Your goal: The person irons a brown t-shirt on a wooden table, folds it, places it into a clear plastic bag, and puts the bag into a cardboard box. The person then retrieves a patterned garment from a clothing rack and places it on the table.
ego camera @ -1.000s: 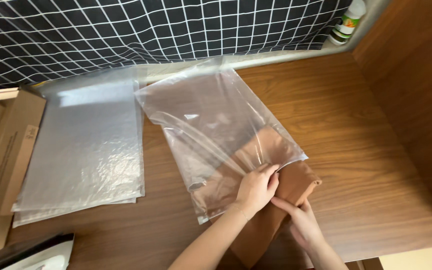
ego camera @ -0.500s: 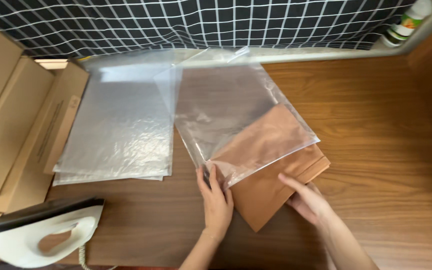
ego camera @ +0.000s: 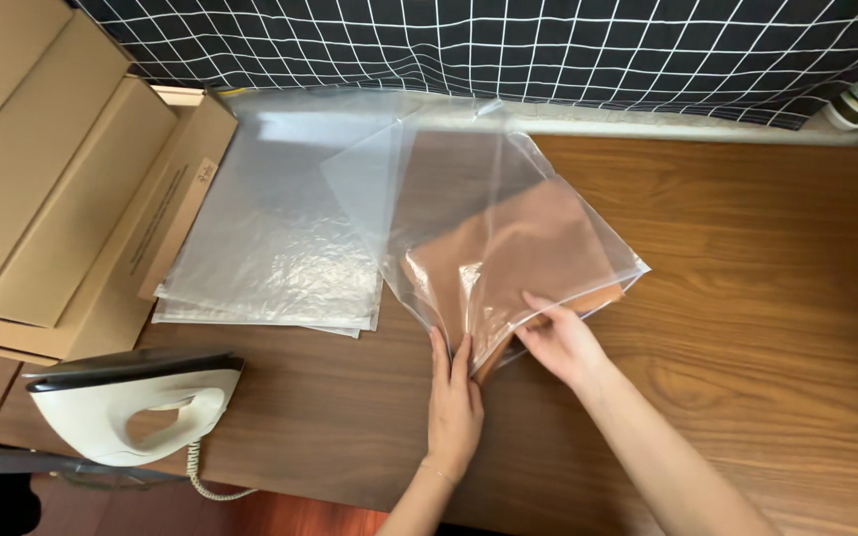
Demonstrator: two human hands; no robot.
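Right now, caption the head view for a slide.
Both hands slide brown cloth into a clear bag.
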